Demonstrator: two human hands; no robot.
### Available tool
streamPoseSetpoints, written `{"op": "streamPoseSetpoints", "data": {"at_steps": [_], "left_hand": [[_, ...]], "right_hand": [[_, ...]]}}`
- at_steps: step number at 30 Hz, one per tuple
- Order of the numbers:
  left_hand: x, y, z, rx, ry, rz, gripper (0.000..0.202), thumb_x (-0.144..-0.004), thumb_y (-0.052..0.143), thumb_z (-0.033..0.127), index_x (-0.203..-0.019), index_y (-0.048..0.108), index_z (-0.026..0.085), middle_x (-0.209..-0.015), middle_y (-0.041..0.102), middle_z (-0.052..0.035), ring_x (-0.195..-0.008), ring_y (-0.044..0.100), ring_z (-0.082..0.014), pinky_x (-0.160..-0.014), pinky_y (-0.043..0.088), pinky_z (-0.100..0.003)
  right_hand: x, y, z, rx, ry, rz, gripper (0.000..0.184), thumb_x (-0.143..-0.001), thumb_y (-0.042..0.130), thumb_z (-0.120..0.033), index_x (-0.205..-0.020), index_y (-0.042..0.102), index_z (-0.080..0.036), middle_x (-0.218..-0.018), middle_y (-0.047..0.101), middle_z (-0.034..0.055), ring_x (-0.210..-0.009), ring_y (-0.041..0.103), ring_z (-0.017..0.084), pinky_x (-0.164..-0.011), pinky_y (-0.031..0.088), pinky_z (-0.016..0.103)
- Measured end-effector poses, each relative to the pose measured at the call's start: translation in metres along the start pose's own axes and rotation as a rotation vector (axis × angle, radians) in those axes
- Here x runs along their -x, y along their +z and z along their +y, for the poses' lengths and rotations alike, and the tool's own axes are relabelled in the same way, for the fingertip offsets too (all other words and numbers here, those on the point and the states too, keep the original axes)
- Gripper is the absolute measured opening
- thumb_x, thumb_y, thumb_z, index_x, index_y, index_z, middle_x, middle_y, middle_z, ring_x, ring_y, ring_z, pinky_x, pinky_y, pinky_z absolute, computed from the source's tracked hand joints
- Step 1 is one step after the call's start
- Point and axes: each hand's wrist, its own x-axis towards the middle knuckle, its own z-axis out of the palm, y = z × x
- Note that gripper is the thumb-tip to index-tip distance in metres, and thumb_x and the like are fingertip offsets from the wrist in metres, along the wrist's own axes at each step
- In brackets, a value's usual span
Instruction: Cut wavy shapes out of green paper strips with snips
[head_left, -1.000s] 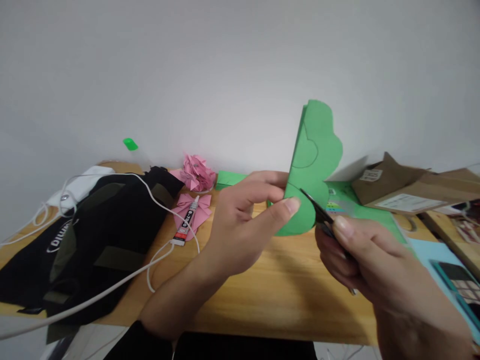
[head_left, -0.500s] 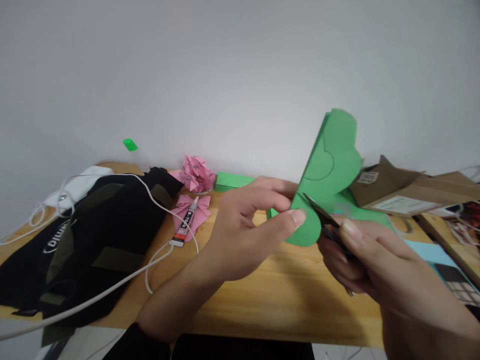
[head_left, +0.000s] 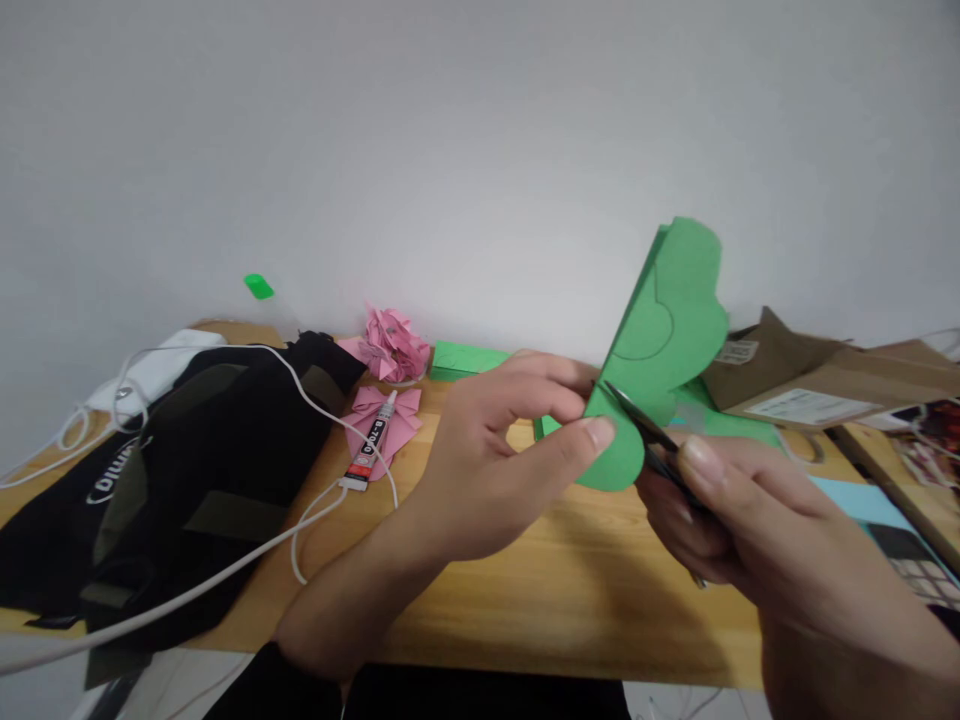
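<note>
My left hand [head_left: 510, 460] pinches the lower end of a folded green paper [head_left: 675, 310] between thumb and fingers. The paper stands tilted above the table, with a scalloped right edge and a curved pencil line on its face. My right hand [head_left: 742, 510] is closed around a pair of scissors [head_left: 643, 422], its handles mostly hidden by the fingers. The blades lie across the paper just above my left thumb, their tips close to the folded edge.
On the wooden table [head_left: 480, 620], a glue tube [head_left: 370, 445] rests on folded pink paper [head_left: 409, 408]. Behind stand pink paper flowers [head_left: 394, 345] and a green strip [head_left: 469, 360]. A black bag [head_left: 217, 480] and white cable [head_left: 225, 572] lie left, a cardboard box [head_left: 840, 375] right.
The upper part of the green paper has swung slightly to the right. Both hands keep nearly the same place, and the scissors stay at the cut.
</note>
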Motion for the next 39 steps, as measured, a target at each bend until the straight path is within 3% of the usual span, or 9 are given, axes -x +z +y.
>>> {"op": "streamPoseSetpoints", "data": {"at_steps": [13, 19, 39], "left_hand": [[0.0001, -0.001, -0.0043, -0.017, 0.003, 0.0, 0.024, -0.081, 0.067, 0.007, -0.06, 0.065, 0.016, -0.08, 0.069, -0.003, -0.089, 0.067, -0.018, -0.08, 0.053, -0.032], [-0.0007, -0.0017, -0.002, -0.017, -0.016, -0.008, 0.024, -0.081, 0.068, 0.008, -0.06, 0.063, 0.017, -0.085, 0.071, -0.0036, -0.092, 0.068, -0.0191, -0.08, 0.053, -0.033], [-0.0002, -0.0042, -0.0031, 0.014, -0.03, -0.011, 0.022, -0.081, 0.068, 0.007, -0.061, 0.067, 0.018, -0.082, 0.07, -0.0035, -0.092, 0.067, -0.019, -0.078, 0.052, -0.032]], "right_hand": [[0.0003, -0.0019, 0.0062, -0.02, -0.007, -0.002, 0.055, -0.098, 0.047, -0.059, -0.058, 0.04, -0.022, -0.049, 0.03, -0.0072, -0.042, 0.024, 0.008, -0.036, 0.02, 0.023], [-0.0007, -0.0012, 0.0026, -0.02, -0.001, -0.012, 0.055, -0.098, 0.049, -0.057, -0.057, 0.038, -0.021, -0.049, 0.03, -0.0071, -0.043, 0.024, 0.008, -0.036, 0.019, 0.023], [-0.0025, -0.0014, -0.0024, 0.057, 0.022, 0.005, 0.058, -0.095, 0.05, -0.062, -0.055, 0.036, -0.022, -0.046, 0.029, -0.0069, -0.04, 0.023, 0.008, -0.033, 0.02, 0.023]]}}
